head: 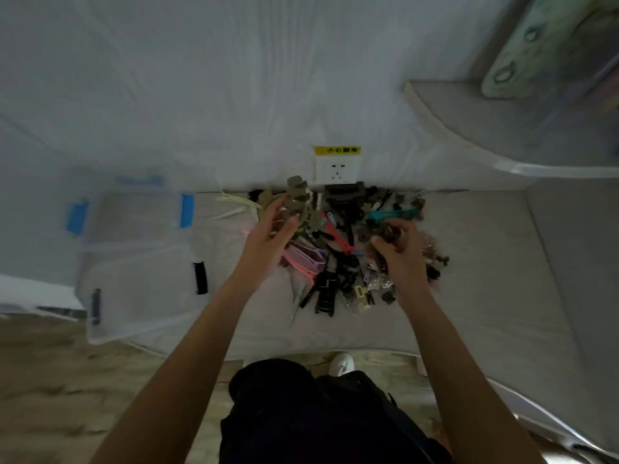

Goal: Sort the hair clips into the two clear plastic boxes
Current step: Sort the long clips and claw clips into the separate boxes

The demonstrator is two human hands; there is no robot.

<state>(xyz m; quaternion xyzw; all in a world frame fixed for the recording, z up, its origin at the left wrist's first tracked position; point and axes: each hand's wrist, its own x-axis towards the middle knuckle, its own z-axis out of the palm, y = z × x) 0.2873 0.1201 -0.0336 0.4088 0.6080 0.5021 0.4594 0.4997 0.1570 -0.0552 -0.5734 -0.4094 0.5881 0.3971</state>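
Picking step: left hand [268, 236] grips olive claw clips [298, 202]; right hand [400, 249] pinches a dark clip from the pile [338, 262]. Next, carry each across to the clear boxes [134, 262].

A home room, likely a bedroom: a pale mattress-like pad [469, 296] against a white wall [201, 78], wall socket [337, 169] (yellow label above), wood-look floor [43, 390]

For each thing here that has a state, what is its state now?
Left hand: grips olive-brown hair clips, raised over the pile.
Right hand: fingers curled on dark clips in the pile.
Pile of hair clips: unsorted, on the cushion.
Blue-latched box: looks empty.
Black-latched box: looks empty.
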